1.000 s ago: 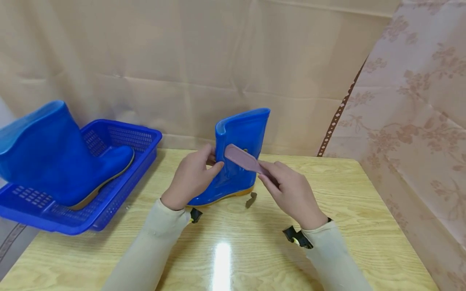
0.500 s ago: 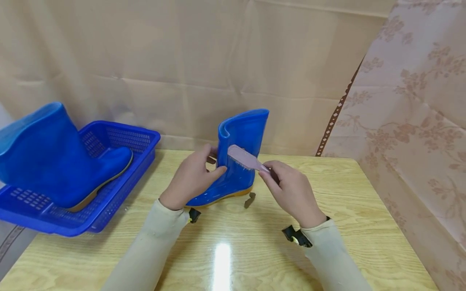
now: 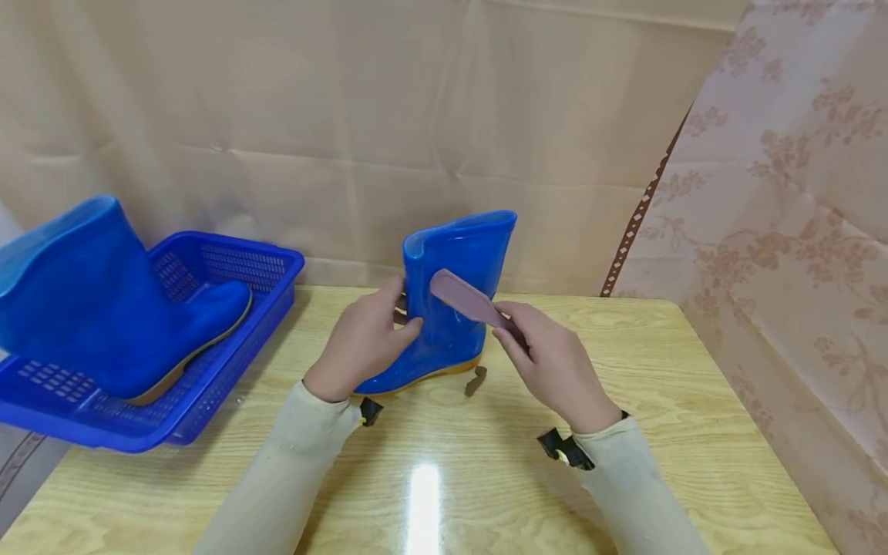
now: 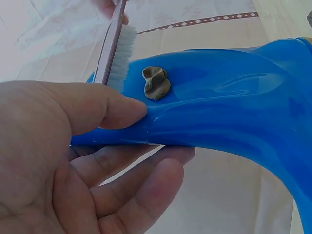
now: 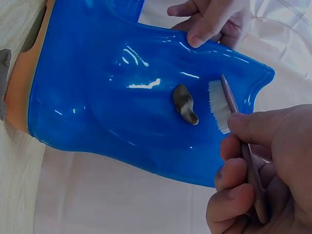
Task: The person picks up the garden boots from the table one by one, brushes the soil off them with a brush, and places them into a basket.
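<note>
A blue rubber boot [image 3: 447,347] with a yellowish sole stands on the table, toe to the left. My left hand [image 3: 364,335] holds the front of its shaft, thumb on the near side and fingers behind. In my right hand [image 3: 555,366] is a brush [image 3: 463,297] with a mauve back and white bristles [image 5: 218,106], gripped by its handle. The bristles face the shaft close beside a brown, clay-like lump [image 5: 185,105] stuck there. In the left wrist view the same lump [image 4: 156,84] shows just beyond my thumb.
Another brown lump [image 3: 475,381] lies on the wooden table [image 3: 499,493] near the boot's heel. At left, a blue plastic basket [image 3: 277,301] holds a second blue boot [image 3: 90,301]. A beige cloth [image 3: 333,139] hangs behind, a floral one [image 3: 798,208] on the right.
The boot's shaft shifts right, then back left, with my left hand on it. The brush tilts to show its bristles half a second ago, then turns its back toward the head camera again, slightly higher.
</note>
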Motion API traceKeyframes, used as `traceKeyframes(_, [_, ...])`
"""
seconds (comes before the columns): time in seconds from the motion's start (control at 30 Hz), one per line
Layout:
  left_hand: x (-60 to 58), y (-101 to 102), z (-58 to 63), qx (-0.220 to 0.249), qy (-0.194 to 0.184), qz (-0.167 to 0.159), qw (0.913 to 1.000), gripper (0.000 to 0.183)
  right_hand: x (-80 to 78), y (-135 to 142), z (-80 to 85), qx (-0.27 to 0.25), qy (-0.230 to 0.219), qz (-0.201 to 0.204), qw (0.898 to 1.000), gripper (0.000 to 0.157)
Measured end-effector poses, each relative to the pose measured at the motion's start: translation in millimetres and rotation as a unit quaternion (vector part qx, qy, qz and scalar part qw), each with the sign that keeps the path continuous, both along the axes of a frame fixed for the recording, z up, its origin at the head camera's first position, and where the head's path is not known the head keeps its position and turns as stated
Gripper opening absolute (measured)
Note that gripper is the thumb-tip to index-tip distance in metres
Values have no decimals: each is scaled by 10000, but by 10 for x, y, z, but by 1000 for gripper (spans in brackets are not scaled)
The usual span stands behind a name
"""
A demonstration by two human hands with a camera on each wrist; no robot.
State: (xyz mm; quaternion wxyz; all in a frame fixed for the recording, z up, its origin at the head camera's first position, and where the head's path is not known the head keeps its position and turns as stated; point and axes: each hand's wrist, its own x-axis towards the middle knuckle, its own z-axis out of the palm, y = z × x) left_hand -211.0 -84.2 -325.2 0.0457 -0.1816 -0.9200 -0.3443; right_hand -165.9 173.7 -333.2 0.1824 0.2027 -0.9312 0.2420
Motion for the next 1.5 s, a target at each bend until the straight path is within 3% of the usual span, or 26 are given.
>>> traceKeyframes(0.5, [-65, -3, -55, 79, -348, -100, 9993, 60, -23, 11, -49, 124, 469, 196, 9986, 47])
traceKeyframes(0.87, [-59, -2, -106, -122, -378, 9, 9992, 51, -16, 2, -45, 180, 601, 295, 9976, 47])
traceKeyframes(1.03, [-65, -8, -114, -154, -386, 134, 9990, 50, -41, -5, -64, 117, 291, 87, 9995, 45])
traceKeyframes(1.3, [-93, -3, -129, -141, -506, 205, 9984, 49, -80, 42, -82, 105, -759, -470, 9960, 34])
traceKeyframes(1.5, [-135, -31, -154, 46, -555, 211, 9982, 52, -93, 48, -75, 113, -941, -490, 9943, 24])
